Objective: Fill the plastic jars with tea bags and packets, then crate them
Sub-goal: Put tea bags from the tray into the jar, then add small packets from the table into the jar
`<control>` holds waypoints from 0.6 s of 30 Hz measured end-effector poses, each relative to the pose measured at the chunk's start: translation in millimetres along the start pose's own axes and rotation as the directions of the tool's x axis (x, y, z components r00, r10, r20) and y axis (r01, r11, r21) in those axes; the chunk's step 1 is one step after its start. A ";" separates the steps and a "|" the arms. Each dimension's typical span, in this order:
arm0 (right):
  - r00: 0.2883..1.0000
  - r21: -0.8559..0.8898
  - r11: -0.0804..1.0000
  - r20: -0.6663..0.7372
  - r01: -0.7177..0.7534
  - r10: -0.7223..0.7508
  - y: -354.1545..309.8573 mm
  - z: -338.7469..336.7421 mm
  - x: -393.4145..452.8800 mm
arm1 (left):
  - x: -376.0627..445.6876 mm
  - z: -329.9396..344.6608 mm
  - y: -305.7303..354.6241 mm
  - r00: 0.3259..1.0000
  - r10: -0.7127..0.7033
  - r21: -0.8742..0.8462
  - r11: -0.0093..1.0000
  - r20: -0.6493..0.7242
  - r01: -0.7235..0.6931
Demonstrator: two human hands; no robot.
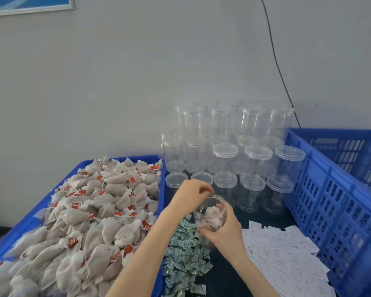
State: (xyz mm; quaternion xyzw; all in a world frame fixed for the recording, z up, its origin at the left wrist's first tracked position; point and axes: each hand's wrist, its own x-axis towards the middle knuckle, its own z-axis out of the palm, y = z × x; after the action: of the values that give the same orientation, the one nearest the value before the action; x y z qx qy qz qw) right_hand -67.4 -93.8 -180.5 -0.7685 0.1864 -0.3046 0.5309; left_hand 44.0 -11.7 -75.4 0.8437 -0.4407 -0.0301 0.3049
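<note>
Jar in hand: open clear plastic jar [211, 211], tilted, mouth turned up and left, already holding several tea bags but far from full.
Right hand: right hand [222, 229] wrapped round the lower body of the jar, fingers curled under its base, thumb on the near side.
Left hand: left hand [190, 195] poised at the jar's mouth, fingertips pinched together; whether a tea bag sits between them cannot be told.
Progress: early, as judged. One jar partly loaded; no packet visible inside it; lid not on.
Left to do: topping up with tea bags, adding packets, capping, crating, then the same for the stock behind.
Crate: blue slotted crate [338, 202] right of the held jar, interior largely hidden from this angle; no filled jar seen in it.
Tea bag supply: heap of gauze tea bags with red tags [90, 211] in a blue tray [161, 211], left of the holding hand, close by.
Green packets: strip of small green-grey packets [183, 251] directly below the jar, between both forearms.
White packets: spread of white sachets with pink print [287, 254] just right of the gripping wrist.
Empty stock: stacked lidded clear jars [234, 151] beyond the grip, against the wall.
Obstacles: none obvious; the nearest lidded jars stand just behind the left hand, so a careless swing could topple them.
</note>
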 end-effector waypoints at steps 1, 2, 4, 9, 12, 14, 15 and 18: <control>1.000 -0.002 1.000 -0.020 -0.007 0.006 2.7 -2.7 0.9 | 1.3 2.9 -4.8 0.992 -0.075 0.002 0.997 -0.101 0.076; 0.999 -0.007 1.000 -0.037 -0.015 0.015 5.0 -5.3 1.9 | 2.3 7.0 -10.9 0.976 -0.157 0.035 0.986 -0.149 0.164; 0.997 -0.006 0.999 -0.061 -0.038 0.037 9.7 -10.5 3.6 | 2.3 20.8 -21.0 0.949 -0.301 0.251 0.916 -0.087 0.314; 0.992 0.009 0.998 -0.112 -0.063 0.063 20.5 -16.8 5.4 | -9.5 77.3 -26.7 0.882 -0.427 0.613 0.757 0.201 0.226; 0.991 -0.001 0.998 -0.122 -0.061 0.061 23.2 -18.7 4.2 | -13.7 98.3 -31.2 0.848 -0.439 0.680 0.720 0.297 0.135; 0.992 -0.018 0.998 -0.117 -0.053 0.051 24.6 -21.1 3.2 | -16.9 102.7 -32.8 0.858 -0.412 0.699 0.709 0.307 0.090; 0.992 -0.019 0.999 -0.114 -0.051 0.048 25.3 -22.4 2.4 | -17.8 103.5 -34.0 0.862 -0.402 0.698 0.711 0.309 0.081; 0.994 -0.013 0.999 -0.100 -0.050 0.048 23.6 -24.9 0.2 | -16.2 100.2 -34.9 0.865 -0.398 0.689 0.719 0.306 0.087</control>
State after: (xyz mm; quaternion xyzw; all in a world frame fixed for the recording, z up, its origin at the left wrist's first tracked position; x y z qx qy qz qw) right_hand -83.0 -120.0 -196.1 -0.7515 0.2340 -0.3281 0.5224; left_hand 27.4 -33.4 -179.2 0.9187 -0.3614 -0.1018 -0.1225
